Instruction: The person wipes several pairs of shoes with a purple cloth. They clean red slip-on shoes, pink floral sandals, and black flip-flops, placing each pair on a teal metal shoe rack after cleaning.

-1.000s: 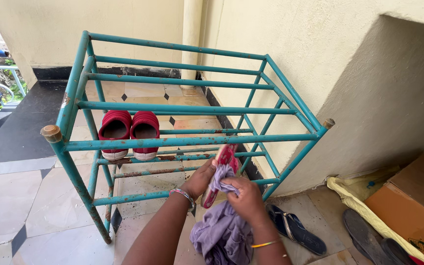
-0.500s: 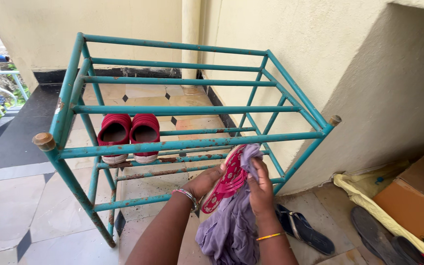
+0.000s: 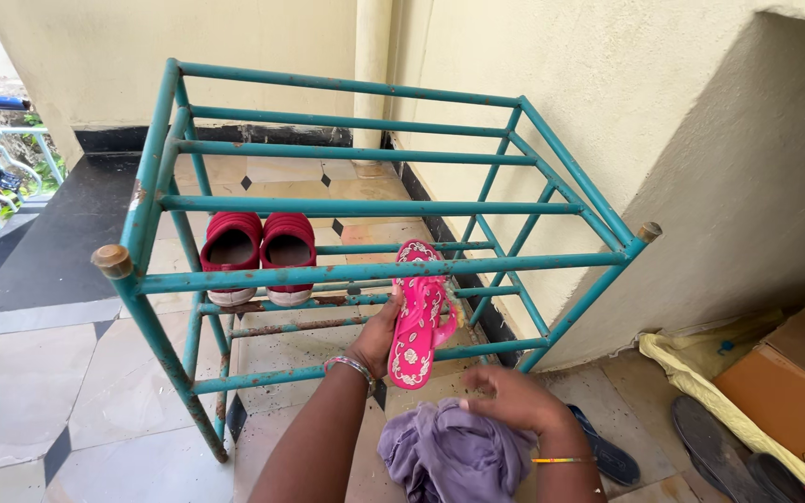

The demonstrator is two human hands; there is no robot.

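Before one teal rack (image 3: 365,272), hands grip one pink sandal (image 3: 417,317), one purple cloth (image 3: 449,455).

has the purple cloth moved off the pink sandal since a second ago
Yes. The purple cloth has dropped with the right hand, away from the pink sandal and below the teal rack's lowest bar.
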